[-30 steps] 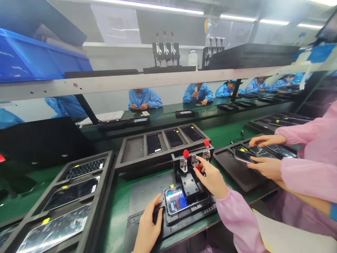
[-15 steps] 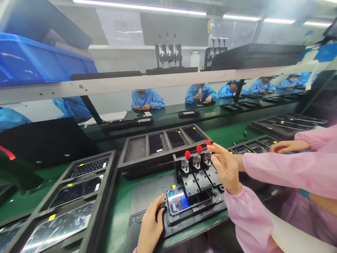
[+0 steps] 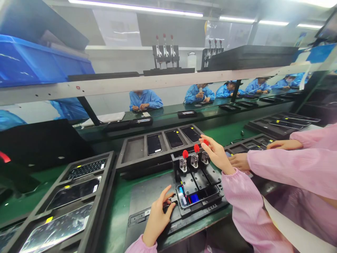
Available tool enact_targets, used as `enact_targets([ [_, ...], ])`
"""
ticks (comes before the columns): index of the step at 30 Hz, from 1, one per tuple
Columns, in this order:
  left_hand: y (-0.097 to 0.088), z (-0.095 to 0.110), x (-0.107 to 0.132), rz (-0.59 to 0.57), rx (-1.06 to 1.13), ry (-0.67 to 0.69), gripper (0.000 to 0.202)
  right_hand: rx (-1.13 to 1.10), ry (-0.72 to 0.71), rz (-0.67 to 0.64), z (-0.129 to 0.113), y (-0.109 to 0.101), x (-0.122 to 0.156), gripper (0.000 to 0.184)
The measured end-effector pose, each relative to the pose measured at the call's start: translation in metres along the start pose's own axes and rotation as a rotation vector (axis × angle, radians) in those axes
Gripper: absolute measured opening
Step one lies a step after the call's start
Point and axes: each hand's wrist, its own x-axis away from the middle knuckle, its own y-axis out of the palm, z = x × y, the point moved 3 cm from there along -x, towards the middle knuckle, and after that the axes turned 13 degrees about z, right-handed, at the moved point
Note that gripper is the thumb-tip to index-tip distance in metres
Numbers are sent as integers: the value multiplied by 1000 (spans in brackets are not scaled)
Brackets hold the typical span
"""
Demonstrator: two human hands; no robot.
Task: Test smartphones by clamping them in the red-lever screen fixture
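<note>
A black clamping fixture (image 3: 210, 207) sits on the green bench in front of me, and a phone (image 3: 193, 198) with a lit screen lies in it under three black press plates. Three red-knobbed toggle levers (image 3: 190, 154) stand upright behind the plates. My right hand (image 3: 217, 154) is closed around the red knob of the rightmost lever (image 3: 205, 142). My left hand (image 3: 158, 218) rests on the fixture's left end, fingers apart, with the index fingertip and thumb against the nest beside the phone.
Black trays of phones stand behind the fixture (image 3: 137, 161) and at the left (image 3: 107, 175). A co-worker in pink sleeves has hands (image 3: 284, 144) over another tray (image 3: 263, 138) at the right, close to my right arm. People in blue work across the line.
My right hand went from the middle lever to the rightmost one. All three plates now lie over the phone. My left hand shifted right to the nest's edge, and the co-worker's hands moved.
</note>
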Motion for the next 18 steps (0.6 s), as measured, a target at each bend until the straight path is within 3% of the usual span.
enact_targets([
  [4, -9, -7, 4, 100, -71, 34, 52, 7, -8, 117, -7, -18, 19, 24],
  [9, -15, -9, 5, 157, -96, 27, 46, 124, -181, 261, 4, -38, 86, 22],
  [13, -15, -10, 6, 141, -90, 15, 44, 471, -306, 244, 26, -28, 121, 34],
  [18, -15, -10, 7, 145, -96, 9, 41, 699, -278, 139, 37, -10, 127, 39],
])
